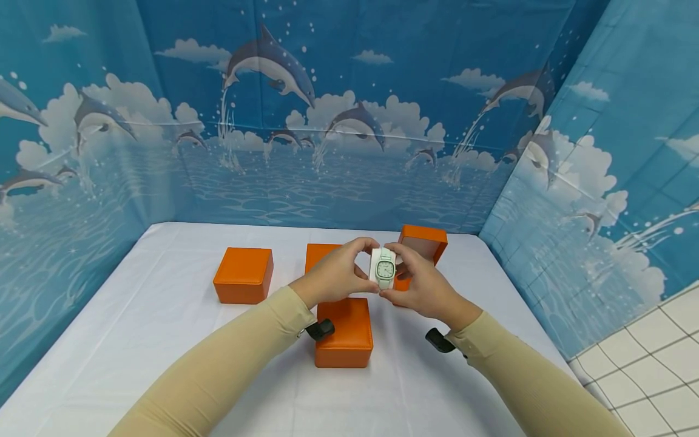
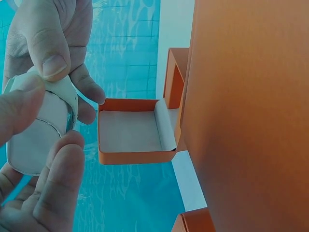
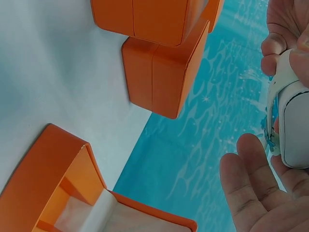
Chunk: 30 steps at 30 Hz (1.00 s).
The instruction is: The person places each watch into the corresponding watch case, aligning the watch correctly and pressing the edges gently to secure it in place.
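Observation:
Both hands hold a pale mint wristwatch with a squarish dial, set on a white cushion, in front of the chest above the table. My left hand grips the left side, thumb and fingers at its edge. My right hand holds the right side between index finger and thumb. The watch face points back toward the head camera. Seen from behind in the right wrist view, the strap stands off from the cushion along one side. An opened orange box is just behind the right hand, its light lining showing.
Three lidded orange boxes sit on the white-clothed table: one box at left, one box partly hidden behind the left hand, and a nearer box below the forearms. A blue dolphin-print curtain surrounds the table.

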Motion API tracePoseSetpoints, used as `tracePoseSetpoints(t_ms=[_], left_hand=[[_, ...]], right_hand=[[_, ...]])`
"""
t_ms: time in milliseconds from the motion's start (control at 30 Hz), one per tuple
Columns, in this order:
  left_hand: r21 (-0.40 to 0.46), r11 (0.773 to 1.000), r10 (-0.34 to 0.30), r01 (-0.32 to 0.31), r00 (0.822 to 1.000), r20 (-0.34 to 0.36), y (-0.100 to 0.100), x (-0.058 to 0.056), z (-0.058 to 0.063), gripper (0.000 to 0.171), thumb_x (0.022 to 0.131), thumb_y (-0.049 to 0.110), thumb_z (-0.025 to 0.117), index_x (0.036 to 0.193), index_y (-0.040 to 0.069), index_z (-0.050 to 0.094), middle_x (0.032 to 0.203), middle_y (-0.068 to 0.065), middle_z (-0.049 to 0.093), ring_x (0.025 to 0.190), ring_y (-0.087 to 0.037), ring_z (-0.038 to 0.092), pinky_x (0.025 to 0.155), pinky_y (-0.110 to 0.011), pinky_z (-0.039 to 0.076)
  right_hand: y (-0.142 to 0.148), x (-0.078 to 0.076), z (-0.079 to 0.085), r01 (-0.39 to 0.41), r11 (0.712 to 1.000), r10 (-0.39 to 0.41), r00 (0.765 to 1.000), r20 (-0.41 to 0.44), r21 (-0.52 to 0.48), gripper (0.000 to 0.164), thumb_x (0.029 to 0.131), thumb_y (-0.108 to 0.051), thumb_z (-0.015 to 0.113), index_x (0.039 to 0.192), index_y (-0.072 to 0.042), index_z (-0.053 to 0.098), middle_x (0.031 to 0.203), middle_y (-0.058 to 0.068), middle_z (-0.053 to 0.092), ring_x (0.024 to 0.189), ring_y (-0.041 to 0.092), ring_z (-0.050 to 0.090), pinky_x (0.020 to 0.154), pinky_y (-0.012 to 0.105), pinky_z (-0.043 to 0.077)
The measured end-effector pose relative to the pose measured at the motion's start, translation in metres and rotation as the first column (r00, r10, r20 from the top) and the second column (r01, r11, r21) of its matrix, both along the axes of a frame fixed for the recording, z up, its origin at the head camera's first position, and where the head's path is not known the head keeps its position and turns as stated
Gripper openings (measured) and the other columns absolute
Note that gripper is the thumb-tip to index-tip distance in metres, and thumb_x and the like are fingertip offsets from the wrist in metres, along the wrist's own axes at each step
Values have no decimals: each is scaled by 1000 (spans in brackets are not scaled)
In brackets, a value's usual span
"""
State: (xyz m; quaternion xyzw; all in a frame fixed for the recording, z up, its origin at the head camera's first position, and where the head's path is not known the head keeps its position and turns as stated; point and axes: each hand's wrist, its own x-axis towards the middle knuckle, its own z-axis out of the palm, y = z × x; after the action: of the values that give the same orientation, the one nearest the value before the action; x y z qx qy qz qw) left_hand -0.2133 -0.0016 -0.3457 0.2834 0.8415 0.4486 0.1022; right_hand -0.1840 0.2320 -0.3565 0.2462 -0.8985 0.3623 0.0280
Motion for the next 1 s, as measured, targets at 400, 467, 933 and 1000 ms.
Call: tracePoseSetpoints(t_ms=[400, 467, 933, 1000], left_hand=[[10, 1000, -8, 8, 1000, 6, 1, 2, 0, 81, 87, 21, 89, 155, 20, 44, 147, 1, 54, 93, -6, 73, 82, -30, 62], [13, 1000, -7, 7, 1000, 6, 1, 2, 0, 80, 88, 21, 89, 154, 20, 44, 147, 1, 54, 93, -7, 73, 82, -30, 62], [9, 1000, 2, -2, 1000, 9, 1, 1, -1, 78, 88, 22, 89, 153, 24, 45, 146, 2, 54, 94, -6, 73, 81, -30, 62], [7, 1000, 3, -3, 1000, 7, 1, 0, -2, 78, 88, 23, 89, 152, 25, 45, 146, 3, 54, 93, -6, 73, 81, -30, 62]], right_hand=[[0, 0, -2, 6, 1000, -6, 1000, 8, 0, 87, 89, -22, 87, 160, -11, 38, 135, 11, 61, 108, 25, 68, 83, 31, 62], [0, 0, -1, 5, 1000, -5, 1000, 4, 0, 87, 89, -22, 87, 160, -11, 38, 135, 11, 61, 107, 25, 68, 84, 31, 62], [0, 0, 0, 14, 1000, -14, 1000, 16, 5, 87, 89, -24, 87, 160, -11, 38, 135, 11, 62, 106, 25, 69, 81, 32, 63], [0, 0, 0, 13, 1000, -13, 1000, 14, 7, 87, 89, -24, 87, 160, -11, 38, 135, 11, 62, 105, 23, 69, 81, 30, 63]])
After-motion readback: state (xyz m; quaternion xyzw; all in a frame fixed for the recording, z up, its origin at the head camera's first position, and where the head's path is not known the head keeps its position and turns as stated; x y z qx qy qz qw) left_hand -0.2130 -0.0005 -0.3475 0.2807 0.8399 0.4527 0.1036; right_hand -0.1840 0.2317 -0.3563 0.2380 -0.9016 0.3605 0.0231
